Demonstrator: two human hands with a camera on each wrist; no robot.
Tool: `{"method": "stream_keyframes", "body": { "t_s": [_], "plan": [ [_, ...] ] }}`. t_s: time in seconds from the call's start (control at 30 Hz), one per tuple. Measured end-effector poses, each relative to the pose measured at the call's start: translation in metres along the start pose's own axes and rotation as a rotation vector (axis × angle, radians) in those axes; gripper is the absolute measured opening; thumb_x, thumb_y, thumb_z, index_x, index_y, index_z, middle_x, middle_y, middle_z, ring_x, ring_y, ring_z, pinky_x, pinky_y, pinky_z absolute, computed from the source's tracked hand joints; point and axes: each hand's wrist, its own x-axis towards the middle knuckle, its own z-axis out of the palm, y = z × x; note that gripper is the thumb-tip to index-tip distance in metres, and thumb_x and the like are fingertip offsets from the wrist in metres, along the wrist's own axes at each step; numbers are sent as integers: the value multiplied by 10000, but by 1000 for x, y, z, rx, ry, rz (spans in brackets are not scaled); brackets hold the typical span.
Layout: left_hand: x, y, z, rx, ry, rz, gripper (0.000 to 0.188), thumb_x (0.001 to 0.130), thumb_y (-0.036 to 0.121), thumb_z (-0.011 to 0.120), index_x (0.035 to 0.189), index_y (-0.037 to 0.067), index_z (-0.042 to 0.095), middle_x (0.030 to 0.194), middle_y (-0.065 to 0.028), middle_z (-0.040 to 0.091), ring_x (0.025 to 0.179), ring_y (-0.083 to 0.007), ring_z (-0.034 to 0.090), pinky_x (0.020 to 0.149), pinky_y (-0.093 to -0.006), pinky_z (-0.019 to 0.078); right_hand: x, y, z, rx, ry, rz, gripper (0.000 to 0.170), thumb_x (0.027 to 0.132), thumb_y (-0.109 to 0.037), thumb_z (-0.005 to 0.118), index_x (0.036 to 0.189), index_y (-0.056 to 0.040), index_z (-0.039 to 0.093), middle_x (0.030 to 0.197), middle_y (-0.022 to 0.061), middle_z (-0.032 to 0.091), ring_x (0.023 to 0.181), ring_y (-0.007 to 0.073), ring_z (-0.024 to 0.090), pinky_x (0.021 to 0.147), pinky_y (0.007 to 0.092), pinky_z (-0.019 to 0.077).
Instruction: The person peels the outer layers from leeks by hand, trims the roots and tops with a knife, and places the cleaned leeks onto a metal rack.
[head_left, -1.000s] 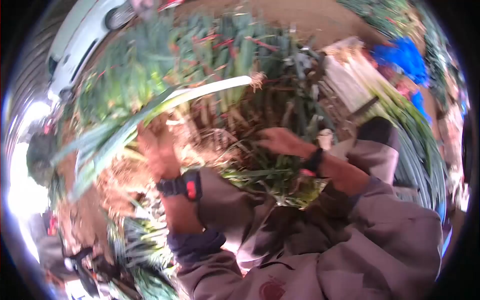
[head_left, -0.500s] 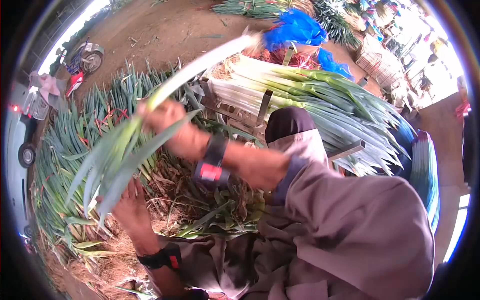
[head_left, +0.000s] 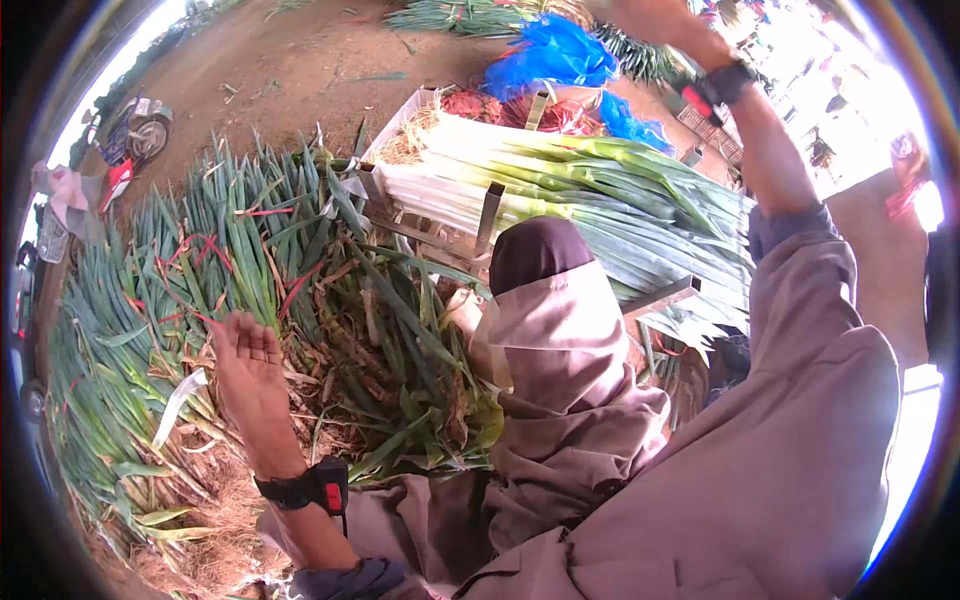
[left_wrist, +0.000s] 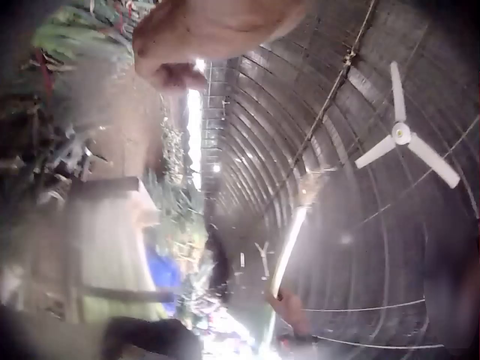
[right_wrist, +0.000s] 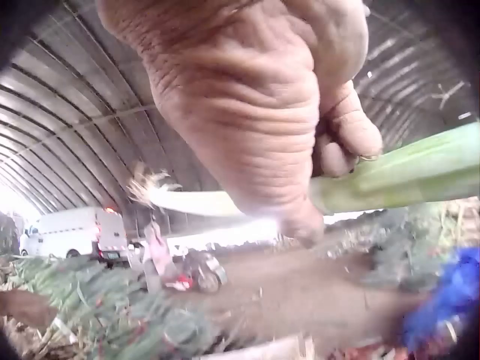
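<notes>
My right hand [head_left: 665, 25] is raised high at the top of the head view, partly cut off. The right wrist view shows this hand [right_wrist: 255, 112] gripping a leek [right_wrist: 390, 176], its fingers and thumb wrapped round the stalk. The leek's white end and roots stick out on the left. From the left wrist, the raised leek [left_wrist: 289, 247] stands against the roof. My left hand [head_left: 255, 390] holds nothing; its palm faces up and its fingers are loosely bent. It hovers over a heap of leeks [head_left: 130, 330] beside a pale strip of leaf [head_left: 180, 405].
A metal-framed rack [head_left: 488, 215] holds trimmed leeks [head_left: 600, 180] lying side by side, right of my covered knee [head_left: 540, 260]. Stripped leaves [head_left: 400, 370] pile up between my legs. Blue netting [head_left: 560, 55] lies behind the rack. A motorbike [head_left: 140, 135] stands at the back left.
My right hand has swung up and to the right with the leek, away from the left hand. The left hand stays low at the left, with the leek's leaves no longer over it.
</notes>
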Motion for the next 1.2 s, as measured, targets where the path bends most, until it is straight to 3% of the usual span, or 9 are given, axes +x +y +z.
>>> {"method": "stream_keyframes", "body": {
  "t_s": [0.03,0.13,0.17,0.4,0.47,0.53,0.73,0.87,1.2],
  "plan": [
    [3,-4,-1,0,3,-4,430,973,376,618,1176,-1,576,1016,-60,619,884,-148,577,841,-304,504,-11,-20,36,233,-85,87,381,884,-383,681,1089,-65,634,1018,128,692,876,271,670,666,402,535],
    [15,-16,-18,297,35,-96,343,979,326,609,1174,44,615,982,-30,632,883,-139,580,821,-295,498,-45,-109,118,793,-753,378,252,875,-325,624,878,-84,698,748,157,668,745,344,662,675,472,528],
    [18,-15,-26,294,39,-95,343,979,326,609,1174,44,615,982,-30,632,883,-139,580,821,-295,498,-70,-144,137,665,-246,-5,208,869,-267,606,834,-83,697,706,167,660,694,344,656,625,467,524],
    [13,-3,-47,443,137,-42,338,975,336,602,1220,107,645,989,-15,604,890,-133,558,856,-322,462,-87,-236,197,774,-747,-38,256,905,-271,557,810,-43,626,787,164,616,767,358,627,663,462,495],
    [-2,-12,-37,542,143,-31,341,979,353,593,1204,103,650,982,-21,615,881,-129,567,828,-319,473,-106,-229,247,569,-312,-592,235,906,-265,537,864,-54,633,789,157,615,744,348,623,660,457,497],
    [-21,-14,-22,645,88,-168,333,981,349,590,1134,60,653,974,-42,650,837,-135,608,805,-305,502,-77,-241,216,804,-750,54,343,921,-352,544,888,-17,612,799,221,613,766,385,612,697,507,471],
    [-37,-70,-20,586,-259,-432,408,1009,328,555,1260,8,580,1095,-81,644,974,-143,609,879,-289,508,-84,-240,241,795,-777,14,340,932,-312,585,1057,0,633,914,234,638,839,381,640,754,495,500],
    [-47,-77,-12,600,-447,-402,415,1005,295,577,1267,-25,546,1104,-69,624,979,-149,602,879,-286,501,-44,-191,190,2022,-921,577,472,971,-341,556,1330,-37,523,1044,134,654,767,250,678,617,348,574],
    [-57,-18,-14,317,-209,46,305,1006,266,582,1140,-3,630,906,-27,631,778,-99,597,747,-256,526,222,-285,-137,1712,-454,-125,544,978,-438,562,1338,-31,545,1098,104,658,900,145,636,802,291,508]
  ]
}}
